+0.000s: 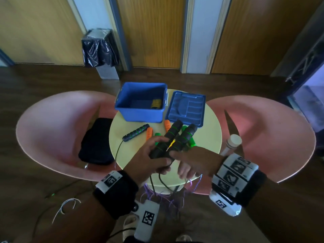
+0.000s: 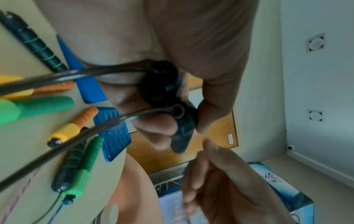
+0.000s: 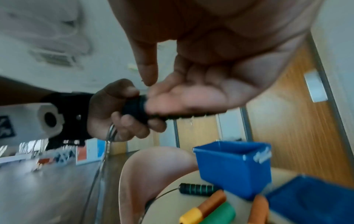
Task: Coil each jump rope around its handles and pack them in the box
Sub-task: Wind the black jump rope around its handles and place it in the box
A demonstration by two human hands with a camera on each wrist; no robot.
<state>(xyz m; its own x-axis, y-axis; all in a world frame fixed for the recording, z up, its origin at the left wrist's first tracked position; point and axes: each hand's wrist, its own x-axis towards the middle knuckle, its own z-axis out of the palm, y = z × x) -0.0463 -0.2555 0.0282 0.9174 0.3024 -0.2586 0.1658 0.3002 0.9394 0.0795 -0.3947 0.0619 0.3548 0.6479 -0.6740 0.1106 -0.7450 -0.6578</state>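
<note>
Left hand [image 1: 150, 160] grips two black handles [image 1: 172, 137] together above the table [image 1: 206, 135]; right hand's [image 1: 192, 162] straight fingers touch them.

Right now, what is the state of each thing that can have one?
Blue box: open, upright.
Lid: off, flat beside the box.
Black handles: held together, rope uncoiled.
Left hand: grips the handles.
Right hand: touches them, fingers relaxed.

Floor: dark brown wood-grain boards [image 1: 52, 81]. Far wall: light oak-veneer panels [image 1: 149, 28] alternating with pale blue-white strips [image 1: 199, 32]. Round pale-yellow table [image 1: 208, 135] between two pink moulded shell chairs [image 1: 52, 130]. Steel bin with black liner [image 1: 100, 50] stands against wall.
</note>
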